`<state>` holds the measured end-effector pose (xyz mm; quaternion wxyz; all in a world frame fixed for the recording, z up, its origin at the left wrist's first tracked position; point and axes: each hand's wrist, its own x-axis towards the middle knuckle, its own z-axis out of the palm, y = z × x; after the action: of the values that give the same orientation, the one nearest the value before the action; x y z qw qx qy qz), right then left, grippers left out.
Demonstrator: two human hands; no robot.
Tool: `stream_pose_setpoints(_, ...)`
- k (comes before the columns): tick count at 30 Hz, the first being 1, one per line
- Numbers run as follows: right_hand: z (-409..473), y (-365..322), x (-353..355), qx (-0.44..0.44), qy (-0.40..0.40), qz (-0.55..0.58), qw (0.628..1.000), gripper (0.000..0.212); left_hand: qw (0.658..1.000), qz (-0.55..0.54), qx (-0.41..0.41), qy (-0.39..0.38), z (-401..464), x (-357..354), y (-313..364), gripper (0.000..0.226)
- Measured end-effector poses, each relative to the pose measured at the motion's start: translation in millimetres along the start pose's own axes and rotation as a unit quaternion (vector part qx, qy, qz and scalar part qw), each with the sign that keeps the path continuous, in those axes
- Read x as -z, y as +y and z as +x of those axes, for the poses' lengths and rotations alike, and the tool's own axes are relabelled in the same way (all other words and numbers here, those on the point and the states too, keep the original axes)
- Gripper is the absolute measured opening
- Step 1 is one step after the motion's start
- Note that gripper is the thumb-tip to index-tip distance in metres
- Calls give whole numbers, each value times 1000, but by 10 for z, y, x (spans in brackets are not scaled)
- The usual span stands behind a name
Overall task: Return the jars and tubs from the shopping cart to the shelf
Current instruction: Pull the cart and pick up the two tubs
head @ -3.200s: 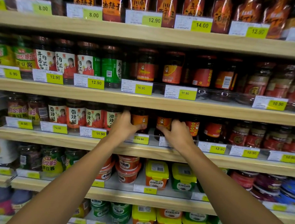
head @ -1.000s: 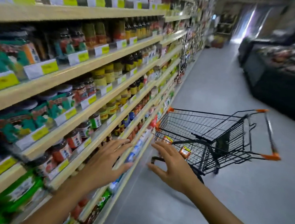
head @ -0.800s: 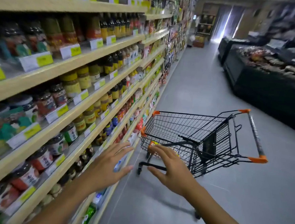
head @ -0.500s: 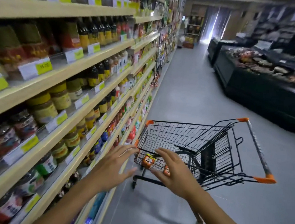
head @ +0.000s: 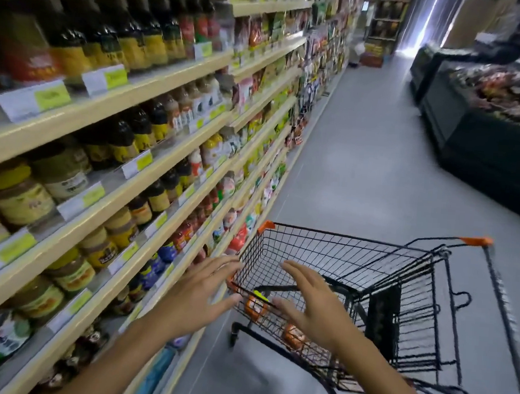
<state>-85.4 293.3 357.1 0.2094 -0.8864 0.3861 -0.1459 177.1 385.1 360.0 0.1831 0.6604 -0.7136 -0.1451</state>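
Note:
A black wire shopping cart (head: 372, 261) with orange corners stands in the aisle beside the shelf (head: 147, 185). In its bottom lie an orange tub with a yellow lid (head: 256, 303) and a second orange tub (head: 293, 336). My left hand (head: 196, 297) hovers open at the cart's near left corner, fingers spread, holding nothing. My right hand (head: 307, 304) is open above the basket, just over the tubs, also holding nothing. The picture is blurred by head motion.
Wooden shelves packed with jars, bottles and price tags run along the left into the distance. A dark chest freezer (head: 491, 128) lines the right side. Grey floor (head: 364, 161) stretches between them. The cart's orange-tipped handle (head: 493, 296) points right.
Earlier both hands were at the shelf among jars. The view has since swung right to the cart, and both open hands have moved down over the cart's basket.

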Motion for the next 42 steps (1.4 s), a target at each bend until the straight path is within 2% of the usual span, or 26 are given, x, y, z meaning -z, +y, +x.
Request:
stream_pose_setpoints(4,634,484,195,45,-53,10,998,73,997,-14,57,45,464,-35,88,56)
stream_pose_setpoints(10,1173,970,285,80,-88,18,993,77,991,-16,128,44,819,-106,112,56)
stream_pose_setpoints(14,1349,1325,177,55,-107,24,992,80,989,-34,139,22,1110,-292,-20,55)
stream_pose_setpoints(17,1397,1627,25,23,-123,13,992,72,990,-38,131,-19,1385,-518,-207,60)
stream_pose_setpoints(22,1363,2192,-393,-61,-161,32,985,72,991,-49,93,-82,1954,-1054,-606,54)
stream_pose_setpoints(28,1214,2832,-1068,-158,-222,41,961,73,975,-48,52,-212,2636,-1898,-1256,54)
stream_pose_setpoints(35,977,3480,-2124,-260,-308,55,913,87,928,15,36,-370,3072,-2973,-1945,68)
stream_pose_setpoints(42,821,4001,-3078,-272,-346,76,895,100,864,122,-16,-489,3234,-3950,-2432,93)
